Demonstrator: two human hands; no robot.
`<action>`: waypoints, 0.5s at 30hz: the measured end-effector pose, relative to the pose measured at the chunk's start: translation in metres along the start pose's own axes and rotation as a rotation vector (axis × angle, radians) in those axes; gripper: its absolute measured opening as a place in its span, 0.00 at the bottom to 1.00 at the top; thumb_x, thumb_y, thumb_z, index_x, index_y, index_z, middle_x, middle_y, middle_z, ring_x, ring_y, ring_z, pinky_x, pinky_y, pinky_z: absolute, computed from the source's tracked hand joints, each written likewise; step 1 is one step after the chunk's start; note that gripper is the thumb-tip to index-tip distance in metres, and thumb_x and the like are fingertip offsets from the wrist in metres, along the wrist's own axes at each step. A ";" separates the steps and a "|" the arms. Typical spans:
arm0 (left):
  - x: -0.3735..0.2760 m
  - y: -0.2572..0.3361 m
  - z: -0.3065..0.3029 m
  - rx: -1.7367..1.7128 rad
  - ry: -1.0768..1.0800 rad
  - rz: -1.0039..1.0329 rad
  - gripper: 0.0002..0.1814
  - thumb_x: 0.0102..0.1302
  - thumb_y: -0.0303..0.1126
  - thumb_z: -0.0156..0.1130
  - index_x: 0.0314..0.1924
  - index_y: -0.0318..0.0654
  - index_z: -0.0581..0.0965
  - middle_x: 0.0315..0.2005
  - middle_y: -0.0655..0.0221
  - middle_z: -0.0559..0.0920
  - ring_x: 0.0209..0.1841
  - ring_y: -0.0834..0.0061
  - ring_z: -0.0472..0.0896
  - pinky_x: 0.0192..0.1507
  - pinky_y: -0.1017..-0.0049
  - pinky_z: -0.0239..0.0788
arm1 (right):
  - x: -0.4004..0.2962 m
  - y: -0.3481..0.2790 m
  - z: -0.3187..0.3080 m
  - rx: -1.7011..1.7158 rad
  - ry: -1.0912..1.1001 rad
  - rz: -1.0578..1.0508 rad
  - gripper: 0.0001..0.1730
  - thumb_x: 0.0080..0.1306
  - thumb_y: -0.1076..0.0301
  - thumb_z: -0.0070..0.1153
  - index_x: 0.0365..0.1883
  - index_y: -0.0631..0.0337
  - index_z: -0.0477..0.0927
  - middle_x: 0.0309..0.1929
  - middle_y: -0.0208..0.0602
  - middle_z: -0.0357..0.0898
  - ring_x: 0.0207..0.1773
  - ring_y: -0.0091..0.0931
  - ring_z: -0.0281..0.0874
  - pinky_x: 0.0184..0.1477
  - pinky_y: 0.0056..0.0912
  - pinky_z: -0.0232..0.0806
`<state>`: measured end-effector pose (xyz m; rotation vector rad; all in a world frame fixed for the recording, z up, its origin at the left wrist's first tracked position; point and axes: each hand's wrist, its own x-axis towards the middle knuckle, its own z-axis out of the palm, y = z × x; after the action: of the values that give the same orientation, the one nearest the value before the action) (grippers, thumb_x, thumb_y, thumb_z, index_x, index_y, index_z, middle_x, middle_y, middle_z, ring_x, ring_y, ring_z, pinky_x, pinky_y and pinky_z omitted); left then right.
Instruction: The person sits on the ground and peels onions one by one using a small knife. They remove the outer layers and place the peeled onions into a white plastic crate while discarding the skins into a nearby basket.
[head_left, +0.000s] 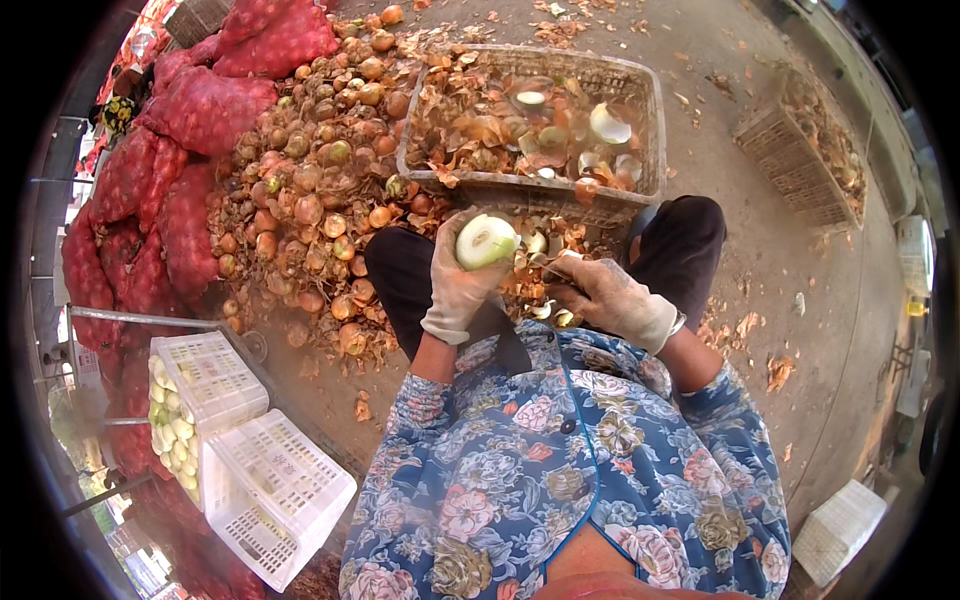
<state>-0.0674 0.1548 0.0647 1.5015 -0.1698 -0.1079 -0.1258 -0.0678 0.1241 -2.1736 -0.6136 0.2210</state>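
My left hand (466, 277), in a whitish work glove, holds a peeled onion (486, 241) whose pale cut end with rings faces up. To its right, my gloved right hand (611, 296) is closed on a small knife (546, 268); its thin blade points toward the onion, and the handle is mostly hidden by the fingers. Both hands are above my lap, between my dark-trousered knees. Beyond them stands a plastic crate (525, 180) of brown onion skins and pale cut pieces. More peelings (536, 241) lie on the ground below the hands.
A heap of unpeeled onions (307, 202) spreads at the left, beside red mesh sacks (202, 109). White plastic crates (277, 487), one showing peeled onions (174, 435), stand lower left. Another crate of skins (802, 165) stands right, and a white crate (840, 529) lower right.
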 end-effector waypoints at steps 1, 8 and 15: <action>0.000 0.000 0.000 0.018 0.004 0.005 0.39 0.50 0.25 0.76 0.61 0.31 0.66 0.53 0.61 0.77 0.55 0.73 0.78 0.56 0.73 0.75 | 0.002 -0.002 -0.001 0.007 -0.014 0.038 0.13 0.72 0.66 0.54 0.51 0.63 0.74 0.35 0.51 0.82 0.37 0.39 0.82 0.40 0.40 0.69; 0.000 -0.002 0.000 0.090 -0.004 0.034 0.41 0.49 0.25 0.77 0.61 0.31 0.65 0.52 0.61 0.77 0.54 0.73 0.78 0.56 0.75 0.75 | 0.004 -0.004 0.000 0.064 -0.037 0.169 0.12 0.72 0.66 0.54 0.50 0.63 0.74 0.35 0.51 0.81 0.37 0.39 0.82 0.39 0.40 0.69; -0.001 -0.001 0.001 0.130 0.001 0.069 0.42 0.48 0.25 0.77 0.62 0.30 0.65 0.52 0.61 0.77 0.54 0.73 0.79 0.56 0.74 0.75 | 0.005 -0.005 0.000 0.033 -0.056 0.195 0.10 0.72 0.67 0.53 0.46 0.64 0.74 0.33 0.51 0.80 0.36 0.39 0.82 0.37 0.40 0.69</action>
<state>-0.0690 0.1536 0.0640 1.6235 -0.2315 -0.0407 -0.1231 -0.0624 0.1287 -2.2021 -0.4250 0.3939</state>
